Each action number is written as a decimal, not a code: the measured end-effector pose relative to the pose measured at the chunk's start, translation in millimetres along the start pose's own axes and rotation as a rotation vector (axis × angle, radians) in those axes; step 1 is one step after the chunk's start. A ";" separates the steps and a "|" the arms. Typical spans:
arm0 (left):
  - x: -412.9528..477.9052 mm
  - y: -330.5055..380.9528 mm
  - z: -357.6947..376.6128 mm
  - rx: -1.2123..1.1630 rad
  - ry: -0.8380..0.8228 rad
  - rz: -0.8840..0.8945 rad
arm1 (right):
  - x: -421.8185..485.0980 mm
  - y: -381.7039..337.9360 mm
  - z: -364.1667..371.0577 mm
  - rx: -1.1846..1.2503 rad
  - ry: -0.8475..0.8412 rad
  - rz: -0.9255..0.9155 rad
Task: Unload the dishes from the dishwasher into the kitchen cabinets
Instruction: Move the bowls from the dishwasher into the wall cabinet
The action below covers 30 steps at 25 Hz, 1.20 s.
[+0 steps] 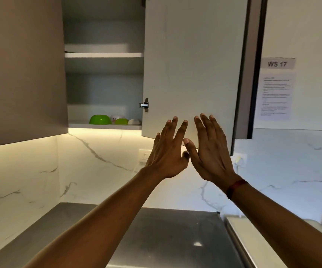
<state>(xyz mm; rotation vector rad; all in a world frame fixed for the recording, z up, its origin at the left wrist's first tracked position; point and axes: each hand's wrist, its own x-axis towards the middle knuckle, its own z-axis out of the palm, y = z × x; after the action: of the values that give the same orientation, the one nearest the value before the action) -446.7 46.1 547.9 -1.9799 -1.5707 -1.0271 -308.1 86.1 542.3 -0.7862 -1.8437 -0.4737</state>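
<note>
Head view, risks first. Door (193,64) hangs open w/ both hands low on its face. A hard push to close it could slam it & rattle the green bowl (100,119) & its neighbours, which sit near the front of the bottom shelf (104,126). Pushing only at the low corner may strain the hinge (144,105). Fingers near the door's bottom edge could get nipped vs. the cabinet frame; that's a guess.

Pose: both arms reach up & fwd, palms to the door, backs to cam. Left hand (166,151) has fingers straight & spread, thumb out. Right hand (210,151) is just beside it, same shape, red band (235,187) at the wrist. Both are empty, gripping nothing. Can't tell if the fingertips actually touch the door.

Dishes: green bowl, small green bowl (121,121) & white bowl (134,121) in a row on the bottom shelf, left of the door. Dishwasher isn't in view.
</note>
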 end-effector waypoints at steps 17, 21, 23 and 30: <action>3.4 38.0 59.2 0.054 -0.079 0.279 | -42.9 43.5 -32.3 0.273 -0.039 0.534; 12.7 42.7 56.5 0.187 0.014 0.454 | -32.4 51.9 -31.6 0.413 -0.016 0.490; 19.0 42.6 53.0 0.236 0.041 0.508 | -31.1 55.1 -28.5 0.449 0.022 0.497; 17.6 40.6 32.6 0.568 0.187 0.713 | -37.7 44.0 -28.8 0.561 0.111 0.410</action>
<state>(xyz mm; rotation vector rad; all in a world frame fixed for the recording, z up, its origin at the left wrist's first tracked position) -397.0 69.2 545.2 -1.7457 -0.8070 -0.3977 -248.3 87.5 517.3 -0.7004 -1.5434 0.2525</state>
